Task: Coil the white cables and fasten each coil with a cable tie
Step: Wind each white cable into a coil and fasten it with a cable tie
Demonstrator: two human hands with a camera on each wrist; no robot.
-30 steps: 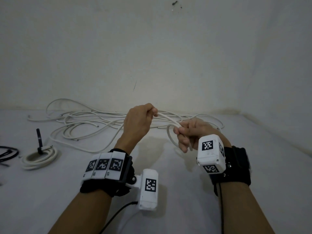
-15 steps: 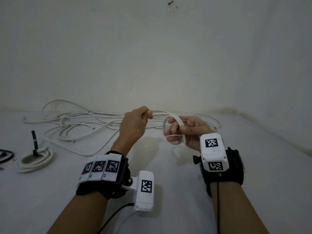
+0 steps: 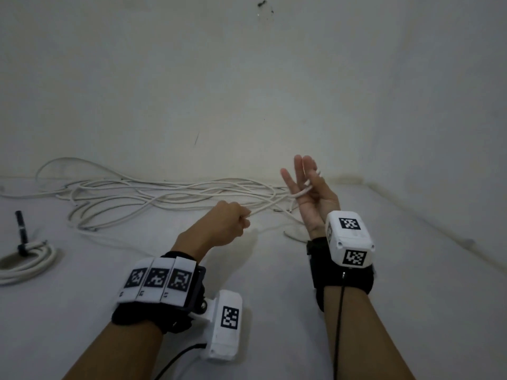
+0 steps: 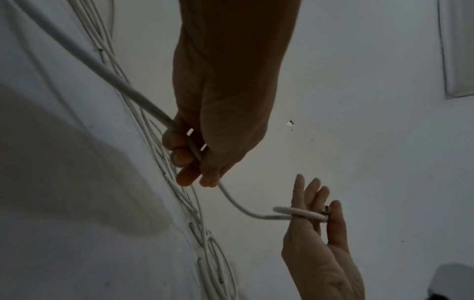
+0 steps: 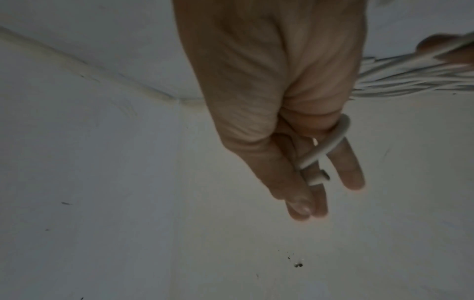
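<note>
The left hand point(image 3: 223, 224) grips the white cable point(image 4: 238, 205); beside it, the right hand point(image 3: 311, 194), fingers straight, apparently pinches the cable end under its thumb.

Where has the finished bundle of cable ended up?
In the head view, the tied coil lies on the white floor at the far left edge, left of the loose cables, with a black cable tie sticking up from it.

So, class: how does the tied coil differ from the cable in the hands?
The coil lies wound on the floor, bound by a black tie; the cable is held up, unwound and untied, between the left hand and right hand. Both are white.
</note>
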